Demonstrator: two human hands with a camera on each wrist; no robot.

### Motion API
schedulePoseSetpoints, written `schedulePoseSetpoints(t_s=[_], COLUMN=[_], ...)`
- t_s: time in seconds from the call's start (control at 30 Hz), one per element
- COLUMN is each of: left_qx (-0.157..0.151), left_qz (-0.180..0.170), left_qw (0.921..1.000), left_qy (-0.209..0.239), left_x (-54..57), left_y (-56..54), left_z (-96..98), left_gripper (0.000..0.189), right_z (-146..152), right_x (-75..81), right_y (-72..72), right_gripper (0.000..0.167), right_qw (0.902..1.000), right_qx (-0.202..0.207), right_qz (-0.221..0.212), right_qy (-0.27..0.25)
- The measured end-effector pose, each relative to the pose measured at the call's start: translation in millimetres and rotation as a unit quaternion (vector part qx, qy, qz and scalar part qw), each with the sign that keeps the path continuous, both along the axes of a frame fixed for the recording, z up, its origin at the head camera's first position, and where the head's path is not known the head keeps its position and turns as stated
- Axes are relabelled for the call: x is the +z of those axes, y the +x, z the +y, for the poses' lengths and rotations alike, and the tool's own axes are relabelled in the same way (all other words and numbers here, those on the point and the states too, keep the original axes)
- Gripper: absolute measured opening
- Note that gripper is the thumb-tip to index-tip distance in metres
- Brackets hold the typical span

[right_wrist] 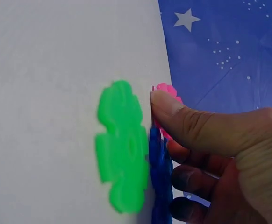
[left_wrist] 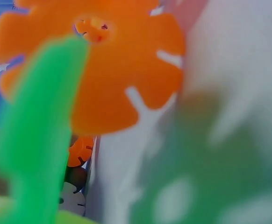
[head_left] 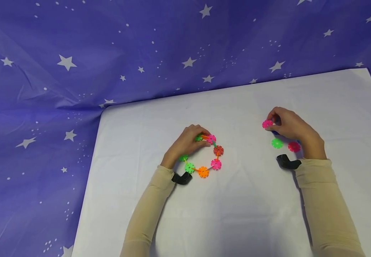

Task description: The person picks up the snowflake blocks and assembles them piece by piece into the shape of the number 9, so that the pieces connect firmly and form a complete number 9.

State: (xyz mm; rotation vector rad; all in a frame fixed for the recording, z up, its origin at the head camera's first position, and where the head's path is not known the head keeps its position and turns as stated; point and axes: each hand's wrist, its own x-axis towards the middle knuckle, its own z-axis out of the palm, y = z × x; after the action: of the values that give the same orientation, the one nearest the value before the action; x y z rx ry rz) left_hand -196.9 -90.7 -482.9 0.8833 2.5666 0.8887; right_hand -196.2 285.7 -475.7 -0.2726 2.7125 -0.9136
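My left hand (head_left: 185, 142) grips the far side of a ring of linked plastic snowflake discs, with fingers and thumb around the part near a pink disc (head_left: 211, 139). The ring has green, pink, red and orange discs (head_left: 203, 172) joined edge to edge by slanted ones. In the left wrist view an orange disc (left_wrist: 112, 79) and a blurred green disc (left_wrist: 42, 130) fill the near side. Farther right, my right hand (head_left: 291, 125) pinches a loose pink snowflake disc (head_left: 267, 124) between thumb and fingers. Below that hand lies a blue disc (right_wrist: 159, 182), mostly hidden in the head view.
A loose green disc (head_left: 276, 143) and a red disc (head_left: 294, 146) lie on the white tabletop (head_left: 236, 207) near the right wrist. Black wrist mounts (head_left: 288, 162) stick out from both sleeves. A blue star-patterned cloth (head_left: 159, 46) hangs behind the table.
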Motion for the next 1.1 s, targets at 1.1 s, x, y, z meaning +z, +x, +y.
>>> schedulePoseSetpoints(t_s=[1.1], left_qx=[-0.026], left_qz=[0.031], left_qw=[0.9984], left_qy=[0.039], left_x=[-9.0], left_y=[-4.5], left_z=[7.5], left_gripper=[0.034], right_z=[-112.2], right_x=[-19.8], right_y=[8.4], right_gripper=[0.012], right_qw=[0.9765], right_qx=[0.160], right_qz=[0.088], right_qy=[-0.115])
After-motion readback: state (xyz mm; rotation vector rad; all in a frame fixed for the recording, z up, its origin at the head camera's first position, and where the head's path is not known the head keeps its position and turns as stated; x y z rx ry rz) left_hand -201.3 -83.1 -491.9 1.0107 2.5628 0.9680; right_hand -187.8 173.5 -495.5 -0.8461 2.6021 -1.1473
